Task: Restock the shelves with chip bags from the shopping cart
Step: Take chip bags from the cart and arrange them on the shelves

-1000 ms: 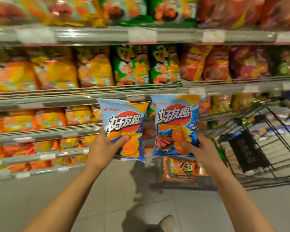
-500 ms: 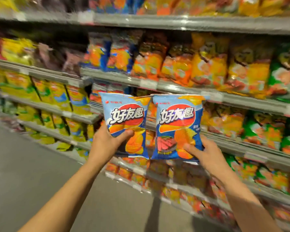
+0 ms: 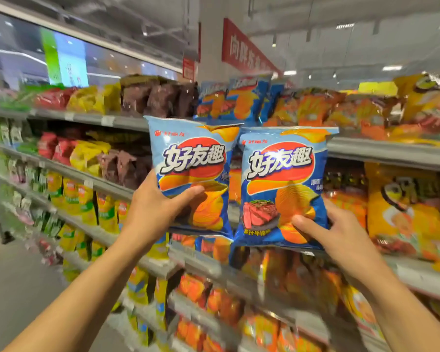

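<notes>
I hold two blue chip bags upright and side by side in front of the shelves. My left hand (image 3: 155, 212) grips the left blue bag (image 3: 191, 158) at its lower left, thumb across the front. My right hand (image 3: 333, 229) grips the right blue bag (image 3: 280, 174), the one with a steak picture, at its lower right corner. On the top shelf (image 3: 122, 121) just behind them stands a row of matching blue bags (image 3: 236, 102). The shopping cart is out of view.
Grey shelves run from near right to far left, packed with orange bags (image 3: 404, 212), yellow bags (image 3: 89, 153), brown bags (image 3: 160, 97) and red bags (image 3: 54, 97). The aisle floor (image 3: 18, 283) lies at lower left. A red hanging sign (image 3: 247, 52) is overhead.
My view has swung left and up, away from the cart, to the top shelf and ceiling. Both hands have lifted the two blue bags higher, toward the row of matching blue bags.
</notes>
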`<action>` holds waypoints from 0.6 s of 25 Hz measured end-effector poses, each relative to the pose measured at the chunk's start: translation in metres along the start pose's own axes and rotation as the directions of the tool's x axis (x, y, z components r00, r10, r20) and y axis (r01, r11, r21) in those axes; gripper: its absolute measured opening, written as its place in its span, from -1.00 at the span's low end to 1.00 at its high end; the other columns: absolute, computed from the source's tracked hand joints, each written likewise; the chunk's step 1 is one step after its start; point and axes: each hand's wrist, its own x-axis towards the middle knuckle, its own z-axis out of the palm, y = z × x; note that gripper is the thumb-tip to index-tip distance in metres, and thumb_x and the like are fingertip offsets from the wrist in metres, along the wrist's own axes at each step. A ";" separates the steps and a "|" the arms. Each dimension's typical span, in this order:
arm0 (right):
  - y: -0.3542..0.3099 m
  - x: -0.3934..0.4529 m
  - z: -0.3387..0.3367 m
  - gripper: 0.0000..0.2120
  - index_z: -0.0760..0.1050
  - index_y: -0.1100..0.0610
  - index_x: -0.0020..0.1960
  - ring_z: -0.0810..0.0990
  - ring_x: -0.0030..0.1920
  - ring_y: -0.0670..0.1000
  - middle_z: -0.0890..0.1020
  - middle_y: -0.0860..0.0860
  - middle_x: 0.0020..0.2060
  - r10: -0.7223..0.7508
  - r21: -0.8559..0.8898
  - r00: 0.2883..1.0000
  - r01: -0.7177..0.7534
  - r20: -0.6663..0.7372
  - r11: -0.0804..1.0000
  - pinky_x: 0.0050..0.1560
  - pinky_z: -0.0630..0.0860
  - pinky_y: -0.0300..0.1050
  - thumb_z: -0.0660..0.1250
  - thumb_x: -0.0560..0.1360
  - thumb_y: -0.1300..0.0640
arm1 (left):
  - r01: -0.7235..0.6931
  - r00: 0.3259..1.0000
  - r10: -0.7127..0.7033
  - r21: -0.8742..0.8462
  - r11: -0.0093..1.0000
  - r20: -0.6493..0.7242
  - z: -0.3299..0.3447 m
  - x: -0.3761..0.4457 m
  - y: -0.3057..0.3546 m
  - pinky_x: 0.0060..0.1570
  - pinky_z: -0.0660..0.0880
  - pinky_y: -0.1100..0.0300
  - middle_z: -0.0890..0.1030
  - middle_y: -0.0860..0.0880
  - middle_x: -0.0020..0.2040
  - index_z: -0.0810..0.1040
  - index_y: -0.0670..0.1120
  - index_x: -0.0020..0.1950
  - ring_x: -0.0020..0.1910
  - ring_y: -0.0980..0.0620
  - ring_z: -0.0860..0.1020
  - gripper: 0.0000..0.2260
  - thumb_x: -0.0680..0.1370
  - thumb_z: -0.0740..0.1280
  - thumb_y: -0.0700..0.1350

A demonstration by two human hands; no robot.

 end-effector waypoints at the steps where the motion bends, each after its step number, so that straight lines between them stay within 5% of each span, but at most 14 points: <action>1: -0.002 0.020 0.000 -0.88 0.66 -0.11 -0.09 0.65 -0.12 -0.18 0.72 -0.05 -0.11 -0.024 0.004 1.000 0.024 0.001 1.000 -0.06 0.51 -0.29 0.48 0.50 0.12 | -0.010 1.000 0.010 -0.012 1.000 0.002 0.000 0.019 0.000 0.15 0.61 -0.10 0.71 0.18 0.09 0.58 0.18 0.25 0.09 0.15 0.68 -0.45 0.30 0.54 0.26; 7: -0.007 0.138 0.011 -0.92 0.66 0.02 -0.02 0.71 -0.06 0.03 0.73 0.02 -0.08 -0.099 0.014 0.992 0.101 -0.074 0.995 0.08 0.57 0.10 0.49 0.50 0.07 | -0.116 0.993 0.116 -0.062 0.991 -0.003 0.000 0.135 -0.001 0.14 0.62 -0.13 0.75 0.10 0.01 0.63 0.10 0.21 0.04 0.07 0.71 -0.47 0.31 0.54 0.26; 12: -0.027 0.227 0.007 -0.94 0.68 0.05 -0.04 0.72 -0.07 0.05 0.75 0.03 -0.10 -0.178 -0.012 0.964 0.179 -0.198 0.984 0.06 0.58 0.10 0.49 0.50 0.09 | -0.206 0.979 0.201 -0.209 0.956 -0.046 0.007 0.233 -0.003 0.05 0.61 0.00 0.76 0.01 0.00 0.65 -0.01 0.20 0.01 -0.01 0.73 -0.63 0.44 0.56 0.06; 15: -0.030 0.271 0.006 -0.94 0.68 0.09 -0.04 0.73 -0.04 0.10 0.77 0.03 -0.11 -0.126 0.027 0.964 0.136 -0.233 0.990 0.18 0.59 0.20 0.48 0.51 0.13 | -0.207 0.978 0.208 -0.220 0.953 -0.021 0.019 0.284 -0.016 -0.06 0.57 0.17 0.75 0.06 -0.01 0.66 0.00 0.19 -0.06 0.11 0.70 -0.67 0.46 0.55 0.04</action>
